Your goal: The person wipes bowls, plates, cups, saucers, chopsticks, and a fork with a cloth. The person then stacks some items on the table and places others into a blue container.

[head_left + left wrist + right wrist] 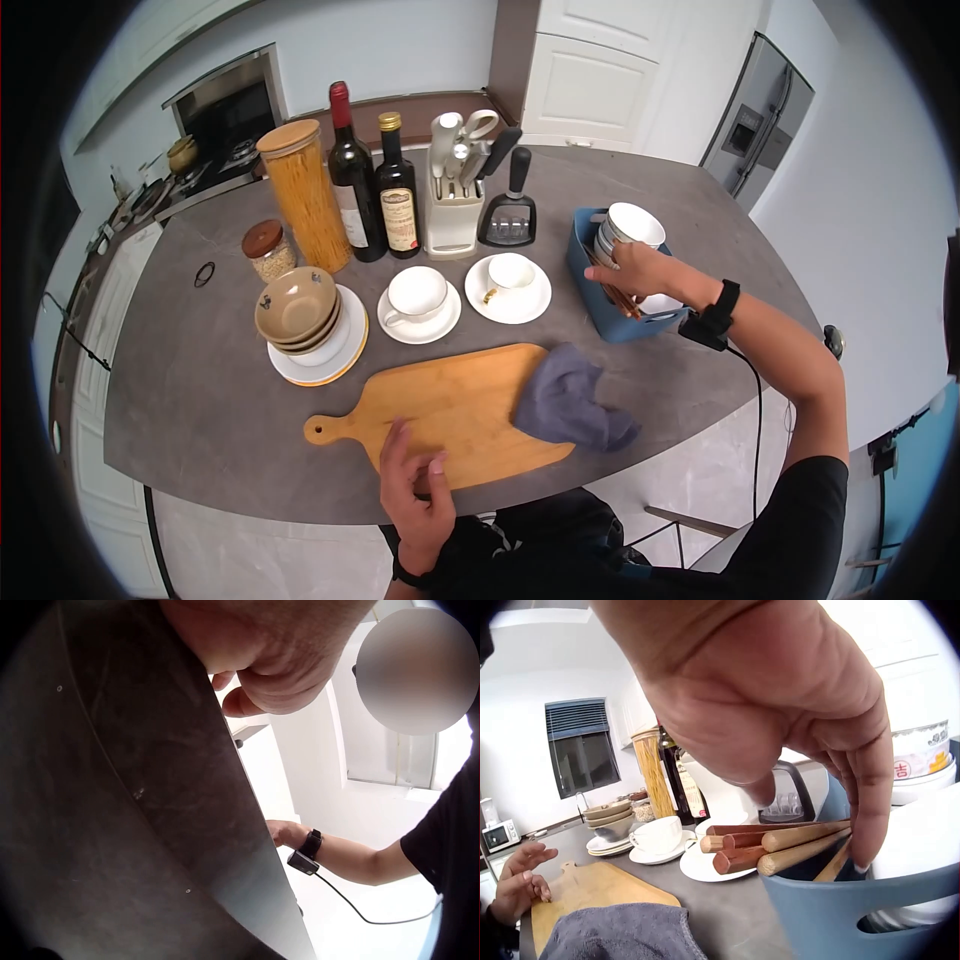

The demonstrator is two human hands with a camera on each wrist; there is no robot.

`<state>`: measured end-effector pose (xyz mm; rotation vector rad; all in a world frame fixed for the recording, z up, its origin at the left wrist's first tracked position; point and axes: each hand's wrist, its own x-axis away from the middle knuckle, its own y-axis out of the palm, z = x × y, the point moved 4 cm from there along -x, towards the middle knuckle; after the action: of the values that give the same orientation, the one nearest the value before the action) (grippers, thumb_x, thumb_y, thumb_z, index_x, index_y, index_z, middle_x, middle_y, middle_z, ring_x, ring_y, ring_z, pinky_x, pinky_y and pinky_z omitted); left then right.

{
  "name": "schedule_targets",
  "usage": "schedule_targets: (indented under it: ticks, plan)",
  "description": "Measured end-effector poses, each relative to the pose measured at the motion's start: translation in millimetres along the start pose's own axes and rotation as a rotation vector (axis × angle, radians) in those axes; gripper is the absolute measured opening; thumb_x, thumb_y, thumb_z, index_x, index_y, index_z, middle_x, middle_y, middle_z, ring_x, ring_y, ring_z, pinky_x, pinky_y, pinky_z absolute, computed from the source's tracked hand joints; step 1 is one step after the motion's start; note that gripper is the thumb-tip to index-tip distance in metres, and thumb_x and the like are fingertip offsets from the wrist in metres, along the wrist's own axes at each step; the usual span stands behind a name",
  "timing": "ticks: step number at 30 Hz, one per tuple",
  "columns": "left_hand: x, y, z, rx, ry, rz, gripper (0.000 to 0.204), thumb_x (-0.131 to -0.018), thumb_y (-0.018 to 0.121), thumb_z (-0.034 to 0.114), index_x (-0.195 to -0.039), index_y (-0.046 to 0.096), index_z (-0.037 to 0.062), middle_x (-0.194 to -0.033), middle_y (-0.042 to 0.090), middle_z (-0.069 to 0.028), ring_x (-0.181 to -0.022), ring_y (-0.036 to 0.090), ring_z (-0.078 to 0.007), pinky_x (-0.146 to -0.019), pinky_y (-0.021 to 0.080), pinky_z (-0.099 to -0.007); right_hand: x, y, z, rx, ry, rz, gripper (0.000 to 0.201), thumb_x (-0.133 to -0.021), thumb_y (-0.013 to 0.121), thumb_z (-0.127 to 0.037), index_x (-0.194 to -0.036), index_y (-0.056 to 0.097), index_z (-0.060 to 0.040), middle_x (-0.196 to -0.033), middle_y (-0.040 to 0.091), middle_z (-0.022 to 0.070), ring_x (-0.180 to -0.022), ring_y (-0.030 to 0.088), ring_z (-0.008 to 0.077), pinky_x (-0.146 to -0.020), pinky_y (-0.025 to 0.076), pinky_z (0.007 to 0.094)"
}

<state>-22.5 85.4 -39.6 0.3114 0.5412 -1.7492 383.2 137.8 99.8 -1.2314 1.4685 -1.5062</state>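
The grey worktop [230, 440] spreads before white cabinets [590, 88], with a fridge [752, 135] far right and a stove [228, 168] far left. On its right stands a blue basket [592, 300] of bowls [637, 225] and chopsticks [802, 837], the right hand [648, 272] dipping in outstretched; the left hand [415, 498] hangs relaxed at the cutting board [460, 400].

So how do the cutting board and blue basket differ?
The cutting board is a flat slab; the blue basket is deep and walled. The board is tan, the basket blue. A crumpled cloth lies partly on the board; the basket holds bowls and chopsticks. Both rest on the grey countertop.
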Motion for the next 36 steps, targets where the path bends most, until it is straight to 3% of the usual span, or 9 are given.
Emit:
schedule_targets:
  ticks: [5, 10, 15, 19, 23, 25, 27, 34, 36]
  plan:
    - [0, -5, 4, 0.039, -0.052, 0.033, 0.048, -0.095, 0.058, -0.003, -0.141, 0.044, -0.0079, -0.144, 0.050, -0.0301, -0.098, 0.072, -0.0261, -0.070, 0.059, -0.0261, -7, 27, -3, -0.333, 0.153, -0.412, 0.054, -0.097, 0.070, -0.039, -0.066, 0.063, 0.0049, -0.058, 0.061, 0.0137, -0.045, 0.061, 0.0225, -0.042, 0.050, 0.0349]
    - [-1, -6, 0, 0.115, -0.027, 0.019, 0.050, -0.095, 0.057, -0.005, -0.142, 0.043, -0.0078, -0.146, 0.050, -0.0291, -0.084, 0.074, -0.0230, -0.069, 0.058, -0.0270, -24, 47, 41, -0.745, 0.277, -0.325, 0.011, -0.091, 0.057, -0.004, -0.086, 0.057, 0.0059, -0.064, 0.053, 0.0062, -0.045, 0.049, 0.0134, -0.034, 0.032, 0.0270]
    - [0, -5, -3, 0.077, -0.015, 0.013, 0.049, -0.097, 0.055, -0.004, -0.144, 0.041, -0.0076, -0.144, 0.053, -0.0264, -0.082, 0.072, -0.0175, -0.066, 0.055, -0.0235, 40, -26, 1, -0.635, 0.362, -0.318, 0.020, -0.091, 0.053, -0.004, -0.110, 0.051, 0.0019, -0.078, 0.051, 0.0035, -0.055, 0.049, 0.0098, -0.035, 0.033, 0.0258]
    - [-2, 0, 7, -0.026, 0.082, 0.035, 0.048, -0.101, 0.053, 0.000, -0.146, 0.040, -0.0060, -0.139, 0.057, -0.0227, -0.089, 0.070, -0.0146, -0.073, 0.054, -0.0229, 108, -34, -32, -0.712, 0.098, -0.157, 0.043, -0.103, 0.053, -0.017, -0.142, 0.044, -0.0022, -0.090, 0.054, 0.0057, -0.069, 0.053, 0.0099, -0.054, 0.047, 0.0294]
    - [-14, 34, 43, 0.477, -0.217, -0.209, 0.050, -0.108, 0.048, 0.022, -0.150, 0.037, -0.0027, -0.140, 0.057, -0.0216, -0.116, 0.064, -0.0225, -0.098, 0.050, -0.0345, 174, 37, -109, -0.482, -0.485, 0.316, 0.064, -0.100, 0.053, -0.009, -0.157, 0.025, -0.0027, -0.119, 0.061, 0.0228, -0.090, 0.067, 0.0413, -0.071, 0.054, 0.0476]
    - [-13, 64, 63, 0.774, -0.345, -0.214, 0.055, -0.111, 0.038, 0.039, -0.150, 0.038, -0.0010, -0.139, 0.058, -0.0217, -0.131, 0.056, -0.0279, -0.108, 0.045, -0.0400, 198, 85, -153, -0.628, -0.317, 0.182, 0.073, -0.095, 0.058, -0.003, -0.157, 0.019, 0.0038, -0.143, 0.046, 0.0362, -0.104, 0.063, 0.0542, -0.082, 0.055, 0.0505]
    - [-13, 80, 72, 0.999, -0.552, -0.130, 0.044, -0.112, 0.037, 0.034, -0.137, 0.046, -0.0008, -0.130, 0.064, -0.0224, -0.126, 0.060, -0.0273, -0.105, 0.048, -0.0399, 212, 127, -182, -0.431, -0.430, 0.256, 0.081, -0.087, 0.059, -0.001, -0.154, 0.015, 0.0145, -0.135, 0.048, 0.0352, -0.100, 0.061, 0.0523, -0.070, 0.054, 0.0518]
    - [-20, 37, 31, 0.703, -0.499, 0.080, 0.037, -0.111, 0.041, 0.037, -0.105, 0.052, 0.0015, -0.072, 0.053, -0.0030, -0.063, 0.062, -0.0142, -0.063, 0.054, -0.0283, 223, 82, -178, -0.443, -0.745, 0.221, 0.073, -0.091, 0.069, -0.017, -0.152, 0.034, 0.0064, -0.135, 0.053, 0.0288, -0.119, 0.056, 0.0388, -0.105, 0.043, 0.0481]
    - [-18, 29, 49, 0.573, -0.530, -0.151, 0.034, -0.111, 0.043, 0.034, -0.104, 0.051, 0.0013, -0.072, 0.052, -0.0027, -0.062, 0.060, -0.0125, -0.058, 0.052, -0.0280, 205, 77, -176, -0.680, -0.629, 0.299, 0.066, -0.095, 0.067, -0.022, -0.149, 0.040, 0.0047, -0.132, 0.058, 0.0257, -0.117, 0.059, 0.0344, -0.101, 0.047, 0.0449]
